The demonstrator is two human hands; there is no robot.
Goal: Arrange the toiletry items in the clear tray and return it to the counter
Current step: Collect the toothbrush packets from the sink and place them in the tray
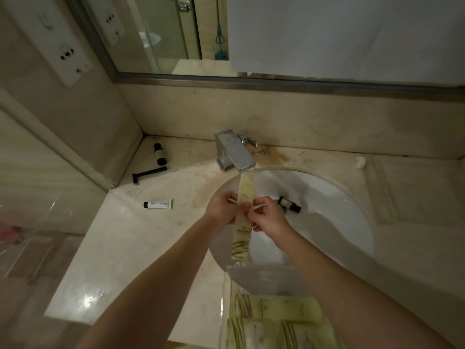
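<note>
Both hands, left hand (pixel 221 210) and right hand (pixel 270 215), pinch the long cream paper sachet (pixel 243 222) mid-length above the white sink basin (pixel 327 210). Its long axis runs near-to-far; the clear plastic tray (pixel 264 278) lies directly nearer.

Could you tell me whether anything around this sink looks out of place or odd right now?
Yes. A small dark bottle lies on its side inside the white sink basin, not on the counter. A black razor, a second dark bottle and a small white tube lie scattered on the beige marble counter, outside the clear tray.
</note>
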